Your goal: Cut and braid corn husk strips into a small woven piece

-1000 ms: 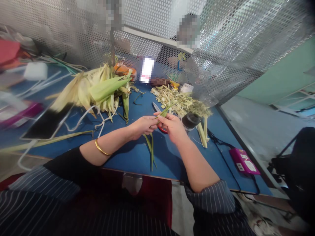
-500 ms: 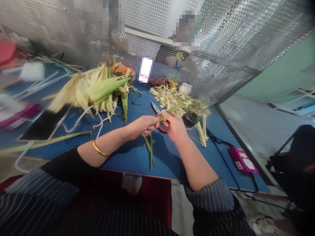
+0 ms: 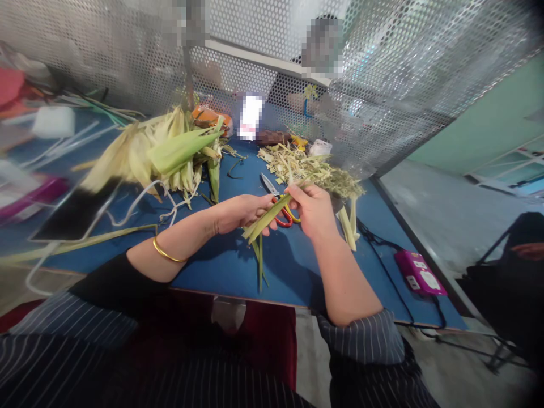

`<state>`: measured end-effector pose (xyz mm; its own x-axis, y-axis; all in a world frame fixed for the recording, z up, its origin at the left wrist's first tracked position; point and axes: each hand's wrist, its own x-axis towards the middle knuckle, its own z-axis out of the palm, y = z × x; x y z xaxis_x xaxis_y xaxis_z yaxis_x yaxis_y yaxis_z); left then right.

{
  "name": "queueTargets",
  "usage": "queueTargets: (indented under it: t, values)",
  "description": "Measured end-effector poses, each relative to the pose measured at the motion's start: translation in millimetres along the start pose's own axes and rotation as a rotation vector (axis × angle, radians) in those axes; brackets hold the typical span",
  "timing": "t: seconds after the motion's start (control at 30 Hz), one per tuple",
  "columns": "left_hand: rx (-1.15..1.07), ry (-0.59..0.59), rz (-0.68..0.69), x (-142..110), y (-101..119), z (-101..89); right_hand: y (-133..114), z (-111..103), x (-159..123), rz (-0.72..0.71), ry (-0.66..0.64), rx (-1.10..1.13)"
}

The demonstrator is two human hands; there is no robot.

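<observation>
In the head view, my right hand [image 3: 313, 207] pinches the upper end of a folded green corn husk strip [image 3: 268, 219]. The strip slants down to the left across the fingers of my left hand [image 3: 244, 214]. Those fingers are loosely stretched out behind it, not closed round it. Scissors [image 3: 284, 215] with red and yellow handles lie on the table just beyond the strip, partly covered by it. Narrow green husk strips [image 3: 260, 263] rest on the table below my hands.
A heap of corn husks [image 3: 170, 150] lies at left, beside a dark phone [image 3: 76, 212] with a white cable. Shredded husk [image 3: 314, 167] is piled behind my right hand. A purple packet [image 3: 420, 273] sits on the blue table [image 3: 293, 277] at right; a perforated screen [image 3: 263, 62] stands behind.
My left hand has loosened from its closed grip and its fingers have opened. The husk strip's lower end now shows across them. My right hand has shifted slightly right, uncovering more of the scissors' handles.
</observation>
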<state>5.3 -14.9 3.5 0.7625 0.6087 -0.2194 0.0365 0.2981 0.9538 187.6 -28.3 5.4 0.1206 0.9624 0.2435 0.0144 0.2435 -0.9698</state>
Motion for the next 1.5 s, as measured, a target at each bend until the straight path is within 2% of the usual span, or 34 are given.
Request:
queueTargets:
  t: [0.17, 0.23, 0.33, 0.43, 0.63, 0.73, 0.8, 0.9, 1.07, 1.13, 1.23, 1.3, 1.43, 1.5]
  values:
    - [-0.076, 0.08, 0.128, 3, -6, 8.8, -2, 11, -10, 0.065, -0.168, -0.061]
    - [-0.048, 0.124, 0.136, 3, -7, 11.4, -3, 10, -11, 0.085, -0.158, -0.092]
    - [0.014, 0.17, 0.089, 2, -5, 13.5, -5, 5, -8, 0.097, -0.062, -0.054]
    - [0.032, 0.179, 0.034, 1, -3, 14.4, -5, 1, -5, 0.052, -0.021, 0.015]
    - [0.011, 0.24, 0.123, 4, -6, 15.6, -1, 6, -8, 0.061, -0.1, -0.065]
    - [0.049, 0.288, 0.124, 4, -7, 15.0, -1, 7, -8, 0.072, -0.131, -0.094]
    - [0.061, 0.291, 0.118, 3, -6, 14.4, 0, 5, -6, 0.057, -0.081, -0.087]
    - [0.055, 0.291, 0.091, 1, -4, 14.4, 1, 1, -2, -0.003, 0.061, -0.071]
    - [0.017, 0.275, 0.047, -2, 0, 11.7, 5, -5, 5, -0.077, 0.151, -0.142]
    - [-0.003, 0.27, 0.042, -4, 4, 7.2, 6, -8, 8, -0.122, 0.255, -0.136]
    - [-0.051, 0.325, 0.083, -7, 13, -3.9, 6, -14, 13, -0.162, 0.4, -0.116]
    - [-0.126, 0.369, 0.119, -8, 18, -13.0, 6, -15, 13, -0.138, 0.335, -0.179]
    - [-0.269, 0.468, 0.156, -7, 23, -27.8, 7, -5, 1, -0.054, -0.197, -0.547]
    - [-0.323, 0.505, 0.162, -5, 23, -31.2, 10, 5, -8, -0.042, -0.364, -0.722]
